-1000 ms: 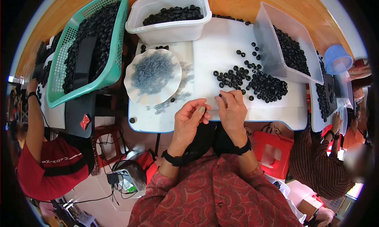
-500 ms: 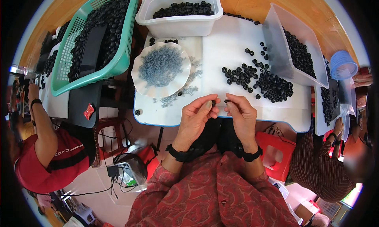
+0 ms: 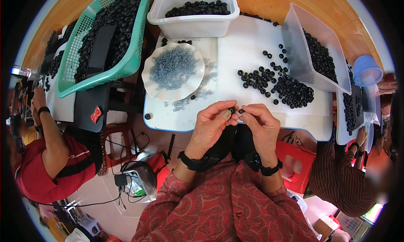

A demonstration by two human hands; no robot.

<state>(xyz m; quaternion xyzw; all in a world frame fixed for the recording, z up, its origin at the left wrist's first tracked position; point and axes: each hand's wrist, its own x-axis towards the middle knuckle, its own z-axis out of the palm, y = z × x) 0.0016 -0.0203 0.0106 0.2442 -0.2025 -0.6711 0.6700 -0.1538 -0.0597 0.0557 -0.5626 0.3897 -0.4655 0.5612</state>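
Note:
Over the table's front edge, my left hand (image 3: 212, 126) pinches a small black round part (image 3: 231, 110) with a hole in it. Close beside it, the thumb and fingers of my right hand (image 3: 263, 128) are closed on another small black piece (image 3: 241, 111). The two pieces are nearly touching; their exact shape is partly hidden by fingertips. Beyond my right hand lies a loose pile of black round parts (image 3: 294, 93) on the white tabletop (image 3: 235, 48). A scalloped white plate (image 3: 148, 82) heaped with small translucent rings (image 3: 172, 67) stands beyond my left hand.
A white tub (image 3: 193, 30) and a clear bin (image 3: 294, 67) hold black parts at the back. At left, a green basket (image 3: 135, 58) holds more, with a dark phone-like slab (image 3: 101, 48) on top. Co-workers sit on both sides. A red stool (image 3: 301, 151) stands at right.
My right hand has shifted slightly right and turned, so its black piece now shows more toward the one in my left hand. The left hand has barely moved.

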